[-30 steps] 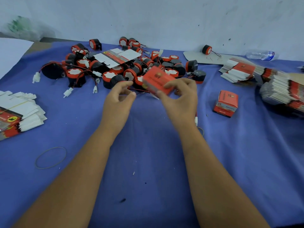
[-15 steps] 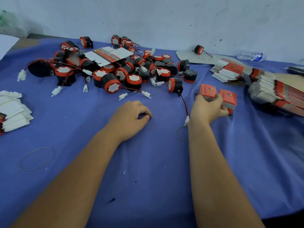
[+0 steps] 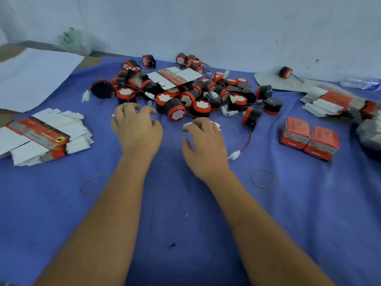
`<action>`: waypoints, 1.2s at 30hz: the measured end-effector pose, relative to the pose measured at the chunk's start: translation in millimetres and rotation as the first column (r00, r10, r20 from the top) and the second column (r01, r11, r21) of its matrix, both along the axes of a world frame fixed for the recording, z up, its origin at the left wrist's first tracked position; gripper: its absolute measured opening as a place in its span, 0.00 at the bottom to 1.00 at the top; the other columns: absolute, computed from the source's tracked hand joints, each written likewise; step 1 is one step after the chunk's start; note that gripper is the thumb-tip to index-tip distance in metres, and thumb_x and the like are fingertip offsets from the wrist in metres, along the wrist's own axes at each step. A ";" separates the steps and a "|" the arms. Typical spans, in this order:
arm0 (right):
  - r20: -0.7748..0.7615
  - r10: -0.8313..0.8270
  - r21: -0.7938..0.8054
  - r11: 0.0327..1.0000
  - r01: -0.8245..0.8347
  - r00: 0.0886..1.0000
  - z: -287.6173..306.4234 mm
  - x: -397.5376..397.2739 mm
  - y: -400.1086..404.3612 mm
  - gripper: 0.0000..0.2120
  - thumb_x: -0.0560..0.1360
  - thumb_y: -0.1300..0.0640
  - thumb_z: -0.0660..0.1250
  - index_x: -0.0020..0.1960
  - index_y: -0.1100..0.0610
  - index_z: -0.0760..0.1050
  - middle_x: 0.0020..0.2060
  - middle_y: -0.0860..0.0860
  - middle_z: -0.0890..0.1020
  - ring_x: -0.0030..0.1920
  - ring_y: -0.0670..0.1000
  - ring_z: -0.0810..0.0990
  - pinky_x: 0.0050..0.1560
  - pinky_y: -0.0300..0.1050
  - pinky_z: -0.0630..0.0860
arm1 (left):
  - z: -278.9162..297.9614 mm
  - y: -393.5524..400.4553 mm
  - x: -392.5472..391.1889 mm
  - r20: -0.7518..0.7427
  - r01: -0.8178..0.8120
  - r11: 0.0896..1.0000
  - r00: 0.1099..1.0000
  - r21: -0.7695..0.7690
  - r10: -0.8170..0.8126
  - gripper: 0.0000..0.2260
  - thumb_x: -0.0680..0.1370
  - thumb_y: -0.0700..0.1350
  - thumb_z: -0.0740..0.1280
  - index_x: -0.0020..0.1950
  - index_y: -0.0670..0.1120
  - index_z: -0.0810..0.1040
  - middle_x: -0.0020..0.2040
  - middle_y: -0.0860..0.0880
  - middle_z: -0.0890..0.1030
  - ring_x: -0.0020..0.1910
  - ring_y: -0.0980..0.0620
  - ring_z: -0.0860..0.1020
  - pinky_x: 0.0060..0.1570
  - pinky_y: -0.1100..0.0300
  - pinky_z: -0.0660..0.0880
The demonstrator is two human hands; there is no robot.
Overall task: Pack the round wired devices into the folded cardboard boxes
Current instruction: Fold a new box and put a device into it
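A heap of round black-and-red wired devices (image 3: 181,100) lies on the blue cloth ahead of me. My left hand (image 3: 137,129) hovers at the heap's near left edge, fingers loosely curled and holding nothing. My right hand (image 3: 204,143) reaches beside it, fingertips touching a white wire connector (image 3: 186,125) in front of the nearest device (image 3: 176,112). Two closed red cardboard boxes (image 3: 309,137) stand side by side at the right. One flat unfolded box (image 3: 175,77) lies on top of the heap.
A banded stack of flat boxes (image 3: 41,135) lies at the left, and more flat stacks (image 3: 329,102) at the right. A lone device (image 3: 250,117) trails its wire toward me. Two rubber bands (image 3: 263,178) lie on the cloth. A white sheet (image 3: 35,77) covers the far left.
My right hand let go of the red box beside the other box at the right and came back to the heap. My left hand moved forward to the devices.
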State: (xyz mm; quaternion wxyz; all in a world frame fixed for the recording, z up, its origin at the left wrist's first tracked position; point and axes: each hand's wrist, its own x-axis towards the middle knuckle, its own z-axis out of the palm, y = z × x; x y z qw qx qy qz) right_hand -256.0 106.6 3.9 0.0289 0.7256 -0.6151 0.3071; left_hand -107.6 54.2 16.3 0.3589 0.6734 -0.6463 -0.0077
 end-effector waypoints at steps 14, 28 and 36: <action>0.247 0.245 0.097 0.957 -0.275 0.938 -3.7 85.9 -18.4 0.17 0.78 0.58 0.62 0.67 0.55 0.71 0.65 0.51 0.71 0.62 0.51 0.71 0.59 0.48 0.71 | -4.9 7.5 43.6 0.392 -0.257 0.882 0.915 0.395 0.091 0.15 0.81 0.48 0.63 0.68 0.53 0.71 0.70 0.45 0.69 0.76 0.36 0.58 0.70 0.31 0.54; 0.749 0.023 0.148 0.968 -0.201 0.662 -5.2 59.6 -28.8 0.14 0.82 0.61 0.57 0.64 0.50 0.72 0.52 0.43 0.76 0.47 0.42 0.76 0.41 0.29 0.72 | -0.9 21.0 22.9 0.135 0.143 0.987 0.979 0.075 -0.152 0.12 0.81 0.46 0.57 0.55 0.49 0.80 0.47 0.48 0.82 0.45 0.46 0.78 0.39 0.56 0.69; 0.767 0.012 0.172 0.959 -0.223 0.642 -9.4 59.6 -30.3 0.14 0.82 0.59 0.57 0.64 0.48 0.72 0.49 0.40 0.76 0.35 0.37 0.75 0.30 0.28 0.71 | -3.4 1.3 68.3 0.177 -0.200 0.915 0.973 0.351 0.145 0.16 0.80 0.52 0.57 0.65 0.50 0.75 0.71 0.45 0.70 0.75 0.38 0.60 0.72 0.34 0.48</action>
